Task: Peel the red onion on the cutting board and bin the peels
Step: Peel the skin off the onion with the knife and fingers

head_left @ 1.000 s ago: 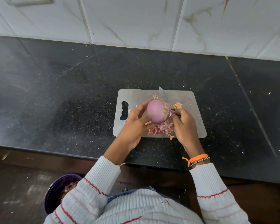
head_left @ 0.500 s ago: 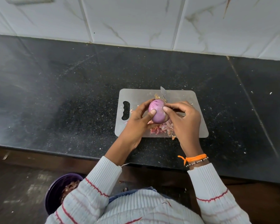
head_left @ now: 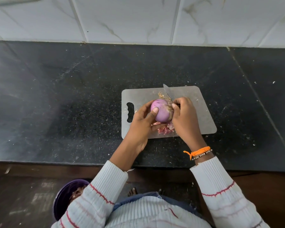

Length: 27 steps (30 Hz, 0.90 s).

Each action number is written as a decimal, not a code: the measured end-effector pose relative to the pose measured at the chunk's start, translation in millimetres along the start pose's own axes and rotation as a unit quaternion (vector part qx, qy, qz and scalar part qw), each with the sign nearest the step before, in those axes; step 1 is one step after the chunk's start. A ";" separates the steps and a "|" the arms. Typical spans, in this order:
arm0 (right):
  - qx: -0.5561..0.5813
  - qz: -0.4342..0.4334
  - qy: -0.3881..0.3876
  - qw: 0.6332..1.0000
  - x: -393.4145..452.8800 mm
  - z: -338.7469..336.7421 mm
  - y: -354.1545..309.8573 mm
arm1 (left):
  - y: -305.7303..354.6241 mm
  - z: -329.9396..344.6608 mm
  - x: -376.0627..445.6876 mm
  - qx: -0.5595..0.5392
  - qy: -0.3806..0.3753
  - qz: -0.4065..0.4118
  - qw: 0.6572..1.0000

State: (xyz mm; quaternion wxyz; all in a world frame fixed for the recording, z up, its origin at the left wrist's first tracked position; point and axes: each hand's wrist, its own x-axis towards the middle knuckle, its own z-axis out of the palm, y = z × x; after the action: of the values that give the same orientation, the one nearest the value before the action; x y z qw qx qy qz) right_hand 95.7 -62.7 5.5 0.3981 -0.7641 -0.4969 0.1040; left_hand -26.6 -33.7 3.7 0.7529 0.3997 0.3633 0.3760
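Note:
The peeled, pale purple red onion [head_left: 160, 111] is held just above the grey cutting board [head_left: 202, 117]. My left hand [head_left: 141, 124] grips it from the left, thumb across its front. My right hand [head_left: 184, 117] pinches the skin at the onion's hairy right end with thumb and forefinger. A pile of pink peels [head_left: 164, 128] lies on the board under the hands. A knife blade [head_left: 169, 92] sticks out past my right hand; its handle is hidden, so I cannot tell whether it is held. On the floor at lower left stands a purple bin [head_left: 62, 196] with peels inside.
The board lies on a dark speckled counter [head_left: 72, 104] dotted with small scraps, with a white tiled wall [head_left: 138, 18] behind. A tuft of dry roots [head_left: 162, 95] lies on the board beyond the onion. My left sleeve partly covers the bin.
My right hand has moved from the peel pile up to the onion's right end and now pinches it. My left hand has turned the onion a little.

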 end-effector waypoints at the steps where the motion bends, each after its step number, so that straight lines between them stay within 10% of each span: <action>1: -0.007 0.013 0.002 1.000 0.3 1.6 2.8 | 1.7 -2.5 0.7 -0.006 0.005 -0.008 1.000; 27: 0.147 -0.091 0.075 0.982 2.6 -13.0 27.1 | 6.9 29.6 17.4 -0.048 0.085 -0.092 0.991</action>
State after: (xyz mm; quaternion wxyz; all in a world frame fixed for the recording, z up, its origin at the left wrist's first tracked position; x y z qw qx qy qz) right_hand 122.5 -72.3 -4.6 0.5502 -0.6542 -0.5125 0.0818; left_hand 4.5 -25.7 17.7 0.7689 0.2945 0.4427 0.3550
